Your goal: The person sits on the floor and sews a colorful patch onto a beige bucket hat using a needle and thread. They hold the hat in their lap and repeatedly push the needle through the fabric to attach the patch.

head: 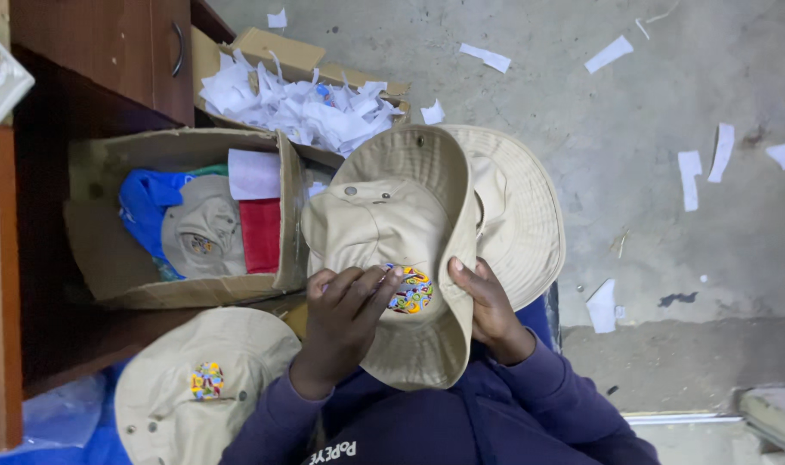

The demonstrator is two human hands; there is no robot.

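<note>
Here, two hands work on a beige bucket hat (392, 224) held over the lap.

The left hand (345, 314) presses curled fingers (371, 284) on the hat's colourful patch (411, 291) (partly covered); the right hand (489, 306) pinches the brim. This looks like checking or smoothing the patch; next calls for a steady brim grip. Another hat (194, 379) lies beside, a cardboard box (117, 267) beyond.
</note>
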